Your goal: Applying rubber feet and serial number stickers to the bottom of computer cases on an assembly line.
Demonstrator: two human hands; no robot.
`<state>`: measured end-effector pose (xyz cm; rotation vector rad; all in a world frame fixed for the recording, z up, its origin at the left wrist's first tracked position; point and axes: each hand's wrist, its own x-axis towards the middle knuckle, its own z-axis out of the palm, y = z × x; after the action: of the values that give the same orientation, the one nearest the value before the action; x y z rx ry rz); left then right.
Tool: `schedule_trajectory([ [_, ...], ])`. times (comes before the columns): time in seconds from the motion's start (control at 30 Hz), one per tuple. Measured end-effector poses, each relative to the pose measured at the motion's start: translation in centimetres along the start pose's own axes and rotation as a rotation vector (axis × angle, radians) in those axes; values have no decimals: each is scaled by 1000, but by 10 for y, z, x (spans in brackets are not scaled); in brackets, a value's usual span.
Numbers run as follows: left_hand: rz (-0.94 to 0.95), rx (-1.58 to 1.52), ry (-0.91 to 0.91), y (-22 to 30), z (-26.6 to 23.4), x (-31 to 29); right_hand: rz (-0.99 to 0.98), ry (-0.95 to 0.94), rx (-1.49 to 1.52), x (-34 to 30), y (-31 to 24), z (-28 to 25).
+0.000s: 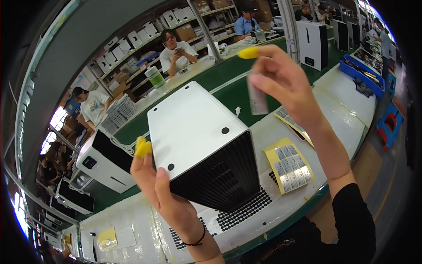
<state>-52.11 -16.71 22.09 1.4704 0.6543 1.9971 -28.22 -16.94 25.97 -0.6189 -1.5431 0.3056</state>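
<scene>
A white box-shaped appliance [198, 119] with a black slatted side [220, 176] lies on the bench before me, its white face with black round feet upward. Beside its near left corner is my left hand [169, 198], thumb and fingers apart, with yellow finger cots on the fingertips. Whether it touches the casing I cannot tell. Raised above the bench to the right, my right hand [288, 86] pinches a pale, narrow sticker [258, 99] that hangs down, blurred; its index finger wears a yellow cot. A yellow-backed sheet of silver labels [290, 169] lies right of the appliance.
Sheets of black round pads [246, 209] lie under and near the appliance. Another white-and-black appliance [107, 163] stands on the left. A blue tool tray [362, 75] is at far right, a white-and-green canister [154, 77] at the back. Several people work beyond the line.
</scene>
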Motion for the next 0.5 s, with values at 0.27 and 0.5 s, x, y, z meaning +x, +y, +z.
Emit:
schedule_trajectory([
  [0.27, -81, -141, -66, 16, -8, -11, 133, -401, 58, 49, 12, 61],
  [0.5, 21, -73, 48, 30, -8, -59, 79, -445, 93, 27, -26, 71],
])
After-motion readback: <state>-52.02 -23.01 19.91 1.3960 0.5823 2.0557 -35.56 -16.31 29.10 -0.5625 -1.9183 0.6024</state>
